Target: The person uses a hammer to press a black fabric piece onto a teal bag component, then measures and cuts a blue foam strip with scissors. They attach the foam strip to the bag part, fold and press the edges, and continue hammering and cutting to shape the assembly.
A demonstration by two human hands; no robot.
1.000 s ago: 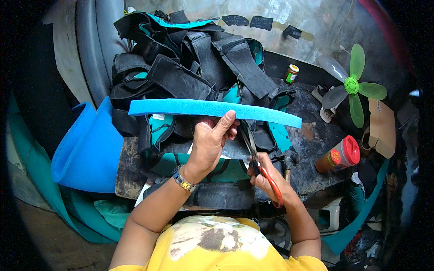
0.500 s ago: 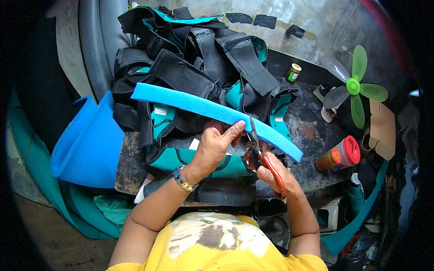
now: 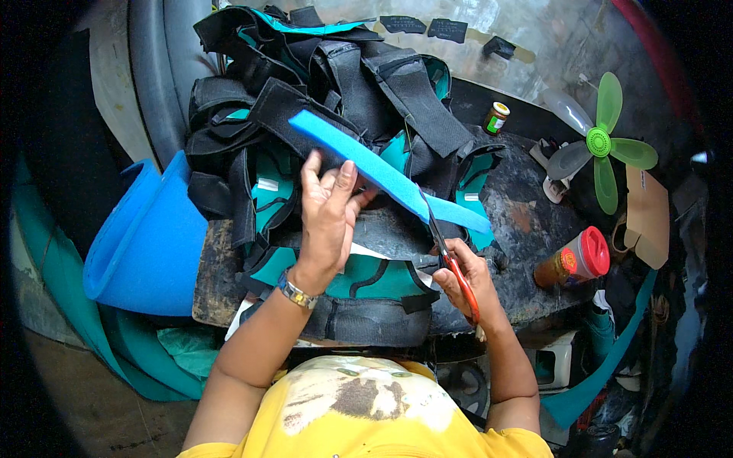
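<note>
Your left hand (image 3: 330, 214) grips the blue foam strip (image 3: 385, 172), tilted above the black and teal braces (image 3: 336, 99). Your right hand (image 3: 466, 278) is clamped on red-handled scissors (image 3: 447, 248), blades touching the strip.

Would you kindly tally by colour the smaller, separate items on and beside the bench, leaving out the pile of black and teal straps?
Blue: 2, the long blue foam strip and rolled blue foam sheet.
Green: 1, the green plastic fan.
Red: 2, the red-handled scissors and red-lidded jar.
Total: 5.
</note>
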